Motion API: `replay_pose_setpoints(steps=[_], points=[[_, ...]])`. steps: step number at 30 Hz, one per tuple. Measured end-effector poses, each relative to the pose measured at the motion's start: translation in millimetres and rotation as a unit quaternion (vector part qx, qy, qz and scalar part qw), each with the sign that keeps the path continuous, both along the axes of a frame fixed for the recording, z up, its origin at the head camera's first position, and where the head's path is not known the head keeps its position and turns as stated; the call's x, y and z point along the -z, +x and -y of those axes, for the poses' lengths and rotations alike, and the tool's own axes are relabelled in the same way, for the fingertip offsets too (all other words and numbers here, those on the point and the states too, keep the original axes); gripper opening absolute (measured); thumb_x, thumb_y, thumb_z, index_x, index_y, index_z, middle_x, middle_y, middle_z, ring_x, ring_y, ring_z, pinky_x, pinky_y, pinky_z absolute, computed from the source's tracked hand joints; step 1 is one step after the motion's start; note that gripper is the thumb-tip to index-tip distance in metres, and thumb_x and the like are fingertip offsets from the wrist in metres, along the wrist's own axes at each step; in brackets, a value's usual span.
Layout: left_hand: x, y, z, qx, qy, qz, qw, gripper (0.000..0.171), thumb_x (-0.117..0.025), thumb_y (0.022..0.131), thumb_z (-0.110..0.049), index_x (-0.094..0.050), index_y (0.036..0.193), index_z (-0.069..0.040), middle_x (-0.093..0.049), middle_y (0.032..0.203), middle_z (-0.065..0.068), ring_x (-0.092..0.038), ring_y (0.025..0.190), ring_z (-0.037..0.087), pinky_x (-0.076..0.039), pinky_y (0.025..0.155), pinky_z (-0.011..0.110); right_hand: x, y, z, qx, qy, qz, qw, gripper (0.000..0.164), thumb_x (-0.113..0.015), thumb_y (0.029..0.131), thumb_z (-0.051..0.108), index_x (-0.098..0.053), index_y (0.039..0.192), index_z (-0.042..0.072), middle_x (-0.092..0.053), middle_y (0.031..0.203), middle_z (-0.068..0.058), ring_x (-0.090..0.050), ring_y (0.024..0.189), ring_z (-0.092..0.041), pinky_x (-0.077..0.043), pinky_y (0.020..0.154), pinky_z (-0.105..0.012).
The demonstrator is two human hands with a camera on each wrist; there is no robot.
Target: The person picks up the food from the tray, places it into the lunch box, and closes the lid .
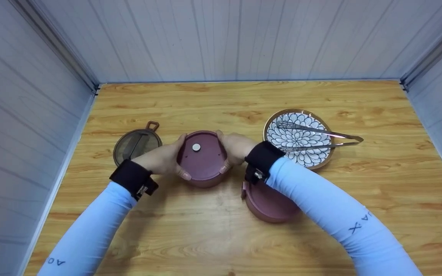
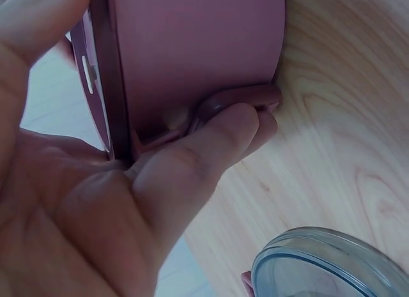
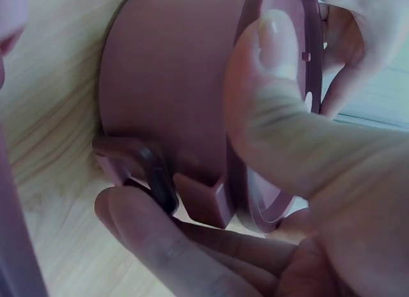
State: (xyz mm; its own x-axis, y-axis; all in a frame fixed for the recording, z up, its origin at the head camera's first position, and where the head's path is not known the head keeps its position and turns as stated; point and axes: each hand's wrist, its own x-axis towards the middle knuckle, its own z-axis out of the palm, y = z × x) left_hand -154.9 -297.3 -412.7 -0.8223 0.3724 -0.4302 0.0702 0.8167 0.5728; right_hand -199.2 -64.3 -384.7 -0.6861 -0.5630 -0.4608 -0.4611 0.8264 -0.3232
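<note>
Both hands hold a round maroon lunch box with a lid and a white round button on top. My left hand grips its left side, thumb on the lid's near edge; in the left wrist view the fingers lie against a side clasp. On the opposite side, my right hand has its thumb over the lid rim, and its fingers touch another clasp that stands out from the wall. The lunch box's base rests on the wooden table.
Left of the left hand lies a round see-through lid with a brown loop. A second maroon container sits partly hidden under the right forearm. Metal tongs rest on a flower-patterned plate at right. Panel walls surround the table.
</note>
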Motion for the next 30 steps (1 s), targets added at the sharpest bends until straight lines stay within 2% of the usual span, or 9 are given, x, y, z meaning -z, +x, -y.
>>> replay_pose_setpoints(steps=[4, 9, 14, 16, 19, 22, 24, 27, 30], points=[[2.8, 4.8, 0.8, -0.016, 0.009, -0.026, 0.9995, 0.138, -0.089, 0.063, -0.049, -0.001, 0.157, 0.001, -0.032, 0.152, 0.030, -0.037, 0.137, 0.039, -0.029, 0.112, 0.048, 0.0, 0.1, -0.9, 0.008, 0.001, 0.011, 1.000, 0.129, -0.092, 0.065, 0.036, -0.009, 0.157, 0.000, -0.048, 0.140, -0.028, -0.047, 0.130, -0.037, -0.036, 0.109, -0.041], [4.2, 13.5, 1.2, -0.037, 0.024, -0.061, 0.9972, 0.122, -0.088, 0.066, -0.048, -0.022, 0.154, 0.004, -0.052, 0.134, 0.031, -0.049, 0.125, 0.042, -0.035, 0.107, 0.052, 0.2, -2.6, -3.9, 0.018, -0.010, 0.030, 0.999, 0.128, -0.092, 0.067, 0.035, -0.007, 0.158, 0.002, -0.041, 0.149, -0.025, -0.040, 0.136, -0.035, -0.030, 0.113, -0.039], [5.9, 22.0, 4.6, -0.073, 0.067, -0.047, 0.9939, 0.114, -0.086, 0.070, -0.046, -0.027, 0.154, 0.002, -0.051, 0.140, 0.023, -0.046, 0.131, 0.036, -0.030, 0.111, 0.050, 1.9, -10.2, -9.5, 0.007, -0.042, 0.041, 0.998, 0.116, -0.091, 0.072, 0.028, -0.017, 0.158, 0.006, -0.041, 0.149, -0.020, -0.039, 0.137, -0.032, -0.031, 0.112, -0.039], [6.6, 24.4, 6.6, -0.086, 0.087, -0.033, 0.9920, 0.106, -0.084, 0.076, -0.043, -0.026, 0.155, -0.002, -0.051, 0.141, 0.021, -0.048, 0.129, 0.033, -0.033, 0.110, 0.048, 2.5, -13.4, -12.2, 0.006, -0.053, 0.055, 0.997, 0.109, -0.089, 0.075, 0.025, -0.020, 0.159, 0.010, -0.040, 0.151, -0.019, -0.038, 0.137, -0.031, -0.034, 0.110, -0.039], [8.0, 24.9, 8.4, -0.091, 0.120, -0.027, 0.9883, 0.080, -0.073, 0.091, -0.031, -0.031, 0.154, -0.003, -0.061, 0.129, 0.017, -0.057, 0.117, 0.027, -0.043, 0.101, 0.041, 2.4, -18.3, -16.6, 0.015, -0.064, 0.074, 0.995, 0.097, -0.083, 0.082, 0.022, -0.024, 0.159, 0.016, -0.038, 0.153, -0.019, -0.039, 0.136, -0.028, -0.036, 0.108, -0.037], [9.0, 24.3, 9.6, -0.100, 0.132, -0.027, 0.9858, 0.062, -0.060, 0.100, -0.021, -0.034, 0.152, -0.001, -0.064, 0.121, 0.015, -0.060, 0.099, 0.026, -0.050, 0.079, 0.033, 1.9, -20.6, -20.2, 0.051, -0.087, 0.125, 0.987, 0.084, -0.074, 0.091, 0.015, -0.025, 0.159, 0.021, -0.034, 0.154, -0.022, -0.053, 0.123, -0.029, -0.045, 0.099, -0.037], [10.1, 23.7, 9.5, -0.107, 0.134, -0.027, 0.9848, 0.055, -0.054, 0.103, -0.018, -0.035, 0.151, 0.001, -0.063, 0.124, 0.016, -0.058, 0.100, 0.026, -0.048, 0.072, 0.029, 2.4, -21.1, -21.7, 0.079, -0.107, 0.158, 0.979, 0.077, -0.067, 0.095, 0.011, -0.024, 0.159, 0.024, -0.034, 0.153, -0.026, -0.063, 0.110, -0.031, -0.051, 0.093, -0.038], [12.5, 22.0, 8.1, -0.140, 0.150, -0.012, 0.9786, 0.049, -0.049, 0.105, -0.014, -0.036, 0.150, 0.003, -0.061, 0.128, 0.019, -0.058, 0.105, 0.027, -0.048, 0.077, 0.027, 4.0, -20.4, -22.0, 0.125, -0.133, 0.199, 0.963, 0.072, -0.061, 0.098, 0.007, -0.025, 0.158, 0.027, -0.041, 0.147, -0.030, -0.070, 0.091, -0.035, -0.056, 0.081, -0.040], [16.5, 19.2, 5.6, -0.165, 0.171, -0.010, 0.9714, 0.044, -0.042, 0.106, -0.008, -0.037, 0.147, 0.007, -0.054, 0.136, 0.025, -0.052, 0.118, 0.026, -0.046, 0.092, 0.030, 5.9, -20.5, -21.0, 0.149, -0.134, 0.191, 0.961, 0.069, -0.061, 0.099, 0.009, -0.029, 0.156, 0.028, -0.054, 0.137, -0.026, -0.070, 0.082, -0.030, -0.056, 0.079, -0.039]])
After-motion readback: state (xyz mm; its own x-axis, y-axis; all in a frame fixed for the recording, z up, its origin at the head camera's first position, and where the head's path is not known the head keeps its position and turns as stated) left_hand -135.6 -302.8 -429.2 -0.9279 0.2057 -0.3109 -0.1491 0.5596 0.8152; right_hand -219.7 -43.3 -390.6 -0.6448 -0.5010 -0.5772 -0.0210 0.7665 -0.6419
